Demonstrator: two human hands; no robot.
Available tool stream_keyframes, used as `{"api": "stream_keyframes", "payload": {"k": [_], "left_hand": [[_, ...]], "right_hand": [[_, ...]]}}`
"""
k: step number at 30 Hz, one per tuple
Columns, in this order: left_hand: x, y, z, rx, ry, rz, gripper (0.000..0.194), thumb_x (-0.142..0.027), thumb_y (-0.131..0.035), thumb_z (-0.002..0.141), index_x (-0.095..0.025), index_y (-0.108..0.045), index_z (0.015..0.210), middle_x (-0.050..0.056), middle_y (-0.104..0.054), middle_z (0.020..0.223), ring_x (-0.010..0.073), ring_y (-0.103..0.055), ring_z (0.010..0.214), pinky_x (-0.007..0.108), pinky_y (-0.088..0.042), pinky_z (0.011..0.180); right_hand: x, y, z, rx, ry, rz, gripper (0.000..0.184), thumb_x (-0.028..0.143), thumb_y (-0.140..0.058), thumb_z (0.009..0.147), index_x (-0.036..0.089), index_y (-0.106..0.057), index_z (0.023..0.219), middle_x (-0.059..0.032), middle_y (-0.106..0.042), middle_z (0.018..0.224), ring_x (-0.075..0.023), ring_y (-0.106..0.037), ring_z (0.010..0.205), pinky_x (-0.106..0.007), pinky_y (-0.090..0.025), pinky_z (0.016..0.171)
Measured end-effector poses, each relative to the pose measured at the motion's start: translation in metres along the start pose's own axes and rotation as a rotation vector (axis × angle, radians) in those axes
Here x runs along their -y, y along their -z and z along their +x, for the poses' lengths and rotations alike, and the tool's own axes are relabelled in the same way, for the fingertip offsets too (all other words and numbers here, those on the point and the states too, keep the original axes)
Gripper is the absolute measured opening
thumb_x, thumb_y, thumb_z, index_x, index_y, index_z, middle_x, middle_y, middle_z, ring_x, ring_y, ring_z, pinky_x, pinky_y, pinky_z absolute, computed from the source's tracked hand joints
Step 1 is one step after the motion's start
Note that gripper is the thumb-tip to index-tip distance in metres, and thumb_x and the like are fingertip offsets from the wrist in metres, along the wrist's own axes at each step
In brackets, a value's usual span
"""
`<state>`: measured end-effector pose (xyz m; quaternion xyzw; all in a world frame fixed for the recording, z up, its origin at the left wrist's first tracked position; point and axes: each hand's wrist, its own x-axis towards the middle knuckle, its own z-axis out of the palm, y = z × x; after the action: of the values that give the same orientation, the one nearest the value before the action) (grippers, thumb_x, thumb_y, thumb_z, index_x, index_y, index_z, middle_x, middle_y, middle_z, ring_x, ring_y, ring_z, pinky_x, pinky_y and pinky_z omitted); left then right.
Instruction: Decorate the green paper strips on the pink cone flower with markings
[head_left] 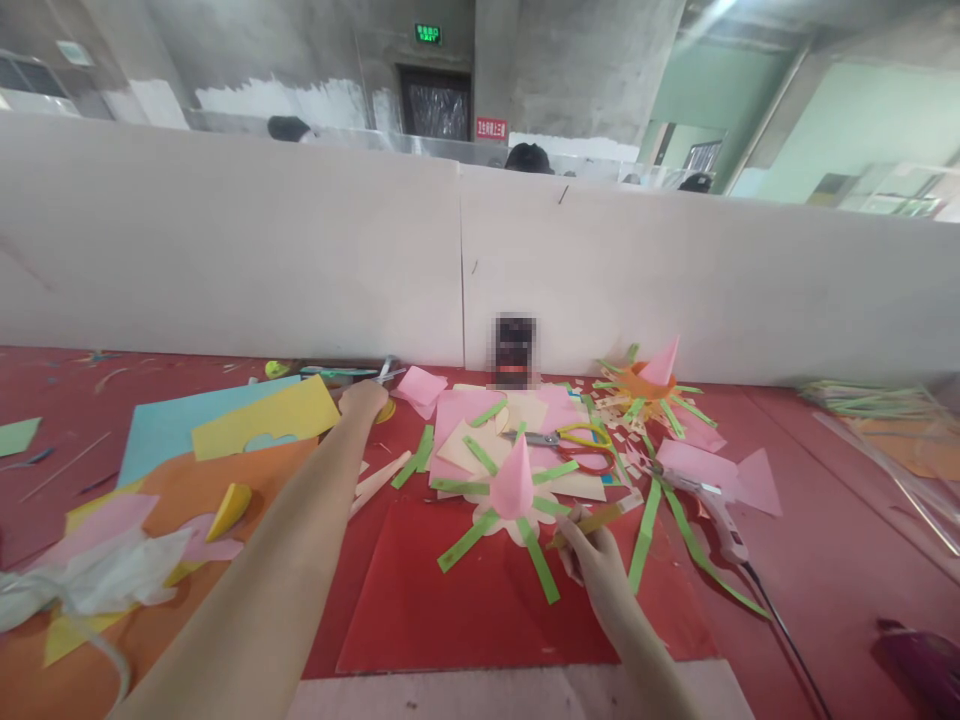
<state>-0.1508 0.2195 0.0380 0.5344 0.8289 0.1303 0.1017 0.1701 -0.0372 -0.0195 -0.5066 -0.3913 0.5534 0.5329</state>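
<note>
My right hand (589,550) is closed around a yellow pen-like stick (604,517) with a pale end, beside a paper flower. The flower has a pink paper cone (514,480) standing on a cream scalloped base, with green paper strips (466,540) spread outward. It sits over a red sheet (450,610). My left arm stretches to the back of the table. My left hand (365,398) is by a roll of yellow tape (386,410) and a metal-headed tool (388,368); its fingers are mostly hidden. Scissors (559,438) with yellow and red handles lie on paper pieces behind the flower.
A second paper flower (652,380) stands at the back right. A corded glue gun (712,510) lies right of the red sheet. Blue card (161,420), orange sheets (277,490) and white plastic (112,570) cover the left. A white partition (300,250) bounds the back.
</note>
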Motion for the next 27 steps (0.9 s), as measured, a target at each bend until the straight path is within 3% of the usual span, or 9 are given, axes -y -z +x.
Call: {"api": "stream_keyframes", "payload": {"k": [6, 14, 18, 23, 27], "left_hand": [[0.005, 0.007, -0.002, 0.052, 0.052, 0.119, 0.034, -0.033, -0.052, 0.084, -0.015, -0.05, 0.113, 0.008, -0.053, 0.112, 0.02, -0.055, 0.097, 0.039, -0.048, 0.079], [-0.01, 0.008, -0.033, -0.15, -0.001, 0.28, 0.034, -0.033, -0.051, 0.084, -0.015, -0.05, 0.113, 0.009, -0.053, 0.113, 0.02, -0.055, 0.097, 0.041, -0.048, 0.08], [-0.027, 0.018, -0.05, -0.184, -0.068, 0.333, 0.034, -0.033, -0.051, 0.084, -0.014, -0.05, 0.113, 0.01, -0.053, 0.113, 0.0205, -0.055, 0.097, 0.041, -0.048, 0.08], [-0.048, 0.037, -0.075, -0.118, -0.132, 0.338, 0.035, -0.033, -0.051, 0.084, -0.014, -0.05, 0.113, 0.01, -0.053, 0.113, 0.0203, -0.055, 0.097, 0.041, -0.048, 0.08], [-0.057, 0.055, -0.105, -0.076, -0.178, 0.281, 0.034, -0.033, -0.051, 0.084, -0.015, -0.05, 0.113, 0.009, -0.053, 0.114, 0.0203, -0.054, 0.098, 0.041, -0.047, 0.081]], "right_hand": [[0.001, 0.0, 0.0, -0.009, -0.011, -0.014, 0.039, 0.05, -0.057, 0.074, 0.02, -0.035, 0.061, 0.009, -0.036, 0.037, -0.004, -0.026, 0.032, -0.019, -0.015, 0.035], [0.005, -0.001, -0.003, -0.03, 0.012, -0.008, 0.04, 0.051, -0.057, 0.074, 0.021, -0.035, 0.061, 0.0092, -0.033, 0.037, -0.0046, -0.024, 0.033, -0.02, -0.015, 0.035], [0.006, 0.001, -0.002, -0.129, 0.088, -0.013, 0.035, 0.051, -0.051, 0.078, 0.022, -0.037, 0.066, 0.0103, -0.03, 0.039, -0.0054, -0.022, 0.034, -0.02, -0.017, 0.035], [0.006, 0.013, 0.001, -0.316, 0.336, -0.264, 0.025, 0.044, -0.056, 0.075, 0.02, -0.052, 0.083, 0.003, -0.049, 0.06, -0.0087, -0.04, 0.045, -0.022, -0.033, 0.042], [0.006, 0.027, 0.001, -0.343, 0.384, -0.436, 0.026, 0.03, -0.05, 0.075, 0.02, -0.057, 0.098, -0.0034, -0.056, 0.074, -0.0152, -0.052, 0.061, -0.025, -0.041, 0.051]]}}
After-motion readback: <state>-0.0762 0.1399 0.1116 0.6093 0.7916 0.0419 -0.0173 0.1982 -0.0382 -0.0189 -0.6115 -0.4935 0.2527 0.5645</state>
